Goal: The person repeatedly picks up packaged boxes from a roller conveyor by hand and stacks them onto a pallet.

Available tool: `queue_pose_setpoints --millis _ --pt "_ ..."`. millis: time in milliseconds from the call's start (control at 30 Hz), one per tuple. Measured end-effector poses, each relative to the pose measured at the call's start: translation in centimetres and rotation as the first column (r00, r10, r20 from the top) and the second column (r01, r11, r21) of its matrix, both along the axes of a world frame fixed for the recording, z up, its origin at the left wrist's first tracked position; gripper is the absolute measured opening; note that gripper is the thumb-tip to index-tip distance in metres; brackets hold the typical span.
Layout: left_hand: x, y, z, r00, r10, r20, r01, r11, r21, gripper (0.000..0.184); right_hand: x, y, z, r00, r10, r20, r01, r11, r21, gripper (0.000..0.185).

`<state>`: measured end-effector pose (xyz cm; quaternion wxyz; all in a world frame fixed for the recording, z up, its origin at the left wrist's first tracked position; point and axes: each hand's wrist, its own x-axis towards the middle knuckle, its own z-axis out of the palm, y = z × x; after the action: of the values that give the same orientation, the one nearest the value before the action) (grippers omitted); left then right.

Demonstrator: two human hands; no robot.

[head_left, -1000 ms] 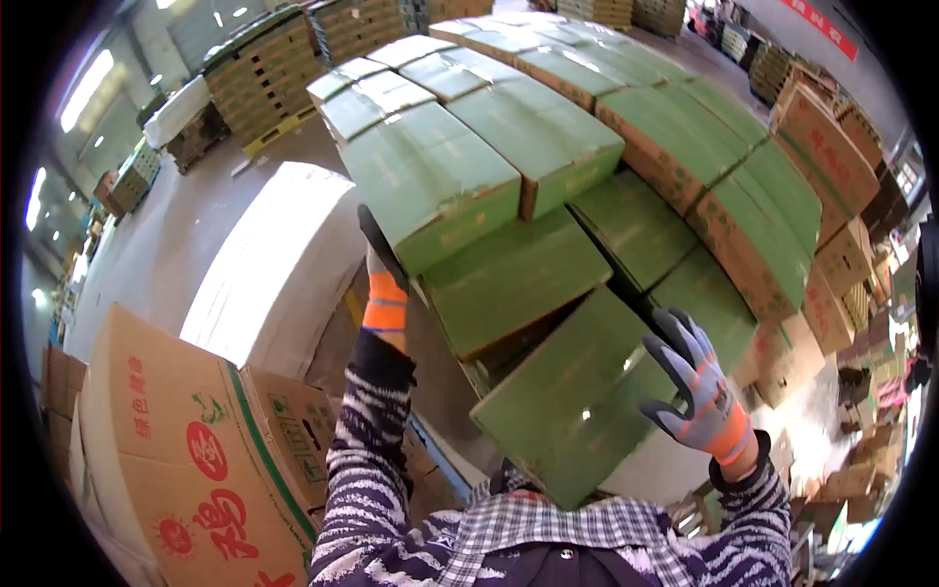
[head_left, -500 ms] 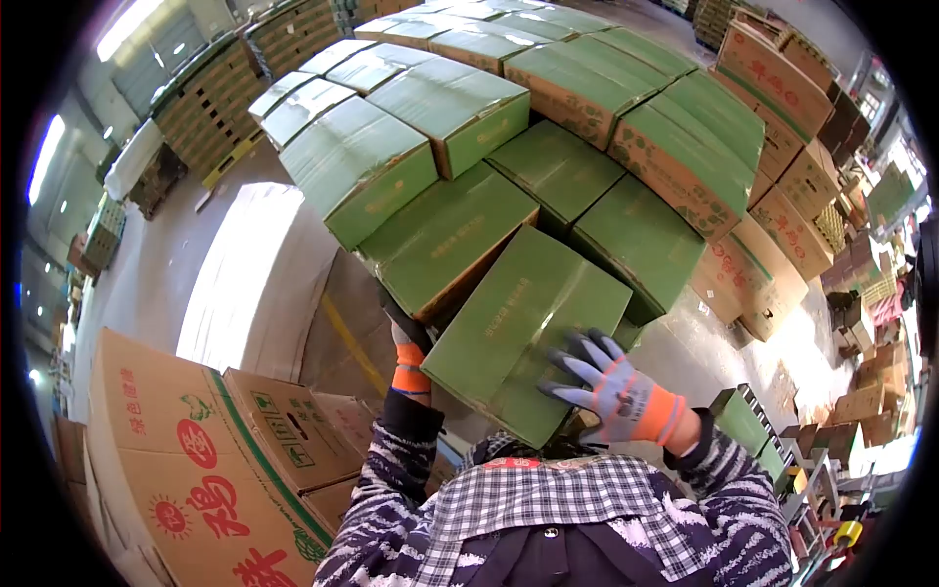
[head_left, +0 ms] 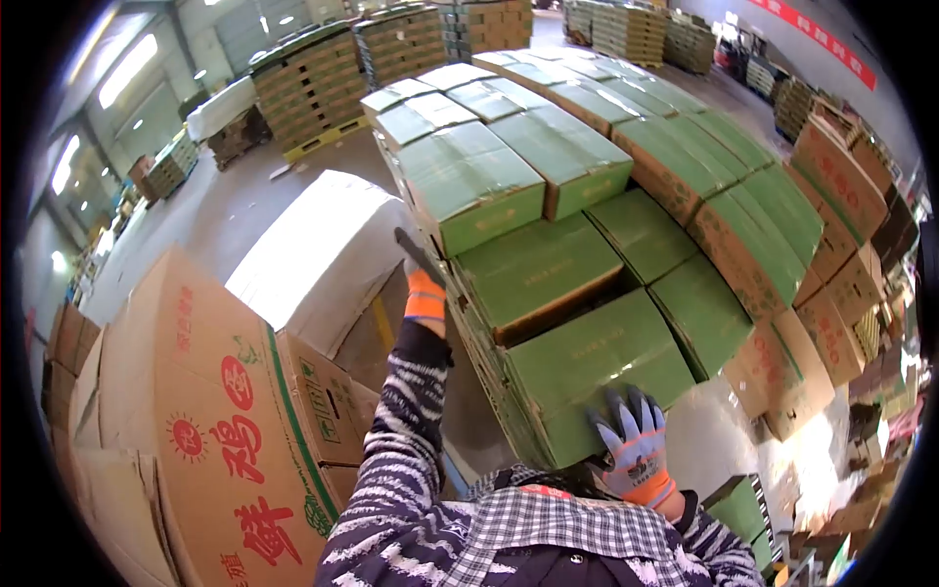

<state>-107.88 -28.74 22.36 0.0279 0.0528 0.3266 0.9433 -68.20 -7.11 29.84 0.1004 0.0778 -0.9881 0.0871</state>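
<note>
The near green carton (head_left: 597, 362) lies on the stack, its long side beside another green carton (head_left: 543, 269), with a dark gap between them. My right hand (head_left: 636, 450), in a grey and orange glove, rests with spread fingers on the near carton's front edge. Along the stack's left side is my left hand (head_left: 423, 279), gloved, its fingers stretched out and holding nothing visible. Whether it touches the stack's side I cannot tell. Two more green cartons (head_left: 699, 303) sit to the right at the same level.
Taller rows of taped green cartons (head_left: 469, 171) rise behind. At my left stand large brown printed cartons (head_left: 210, 391) and a white-covered block (head_left: 313, 245). More brown cartons (head_left: 782, 372) are stacked at right. Loaded pallets (head_left: 308, 88) line the back.
The near carton now lies level and lined up with the stack, where before it was turned askew. My left hand has left its edge and moved forward along the stack. The view has shifted.
</note>
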Motion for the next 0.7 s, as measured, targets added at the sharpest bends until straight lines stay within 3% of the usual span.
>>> queue_pose_setpoints --millis 33,67,100,167,200,233,333,400,600,700 --pt "-3.8 -0.5 -1.5 0.985 -0.173 -0.010 0.172 0.974 0.144 0.080 -0.1 0.0 0.0 1.000 0.013 -0.002 -0.013 1.000 -0.008 0.065" --pt "-4.8 -0.5 -0.8 0.987 -0.156 -0.023 0.158 0.976 0.150 0.080 -0.3 0.0 -0.5 0.999 0.029 -0.014 -0.029 1.000 0.000 0.065" --pt "-5.0 0.2 -0.6 0.998 -0.048 -0.028 0.047 0.998 -0.039 0.082 -0.2 0.1 -1.5 0.997 0.026 -0.071 -0.027 1.000 -0.015 0.063" --pt "-4.6 1.5 -0.1 0.984 0.157 -0.082 -0.177 0.902 -0.394 0.085 -0.2 0.3 -2.1 0.989 0.031 -0.145 -0.034 0.999 -0.019 0.061" --pt "-4.2 1.0 0.6 0.982 0.168 -0.085 -0.187 0.904 -0.384 0.085 -0.2 0.4 -2.1 0.988 0.042 -0.150 -0.044 0.999 -0.008 0.061" --pt "-2.6 0.1 2.5 0.977 0.181 0.114 -0.146 0.954 -0.261 0.080 -0.1 0.5 -2.1 0.993 0.036 -0.113 -0.036 0.999 -0.006 0.062" --pt "-3.7 -3.8 0.9 0.965 0.188 0.181 -0.172 0.980 -0.098 0.070 0.4 1.2 -2.2 0.997 0.049 -0.058 -0.048 0.999 0.020 0.076" --pt "-8.8 -7.0 -3.5 0.994 0.090 -0.058 -0.085 0.993 0.082 0.067 0.5 1.4 -2.0 0.998 0.039 0.047 -0.042 0.998 0.057 0.075" --pt "-10.0 -5.9 -3.4 0.987 0.108 0.116 -0.092 0.987 -0.134 0.060 0.3 1.5 -1.7 0.989 -0.019 0.148 0.013 0.999 0.046 0.075" --pt "-8.6 -5.8 -5.0 0.984 0.118 0.131 -0.089 0.974 -0.207 0.058 0.6 1.7 -1.1 0.993 0.041 0.108 -0.038 0.999 -0.031 0.065"
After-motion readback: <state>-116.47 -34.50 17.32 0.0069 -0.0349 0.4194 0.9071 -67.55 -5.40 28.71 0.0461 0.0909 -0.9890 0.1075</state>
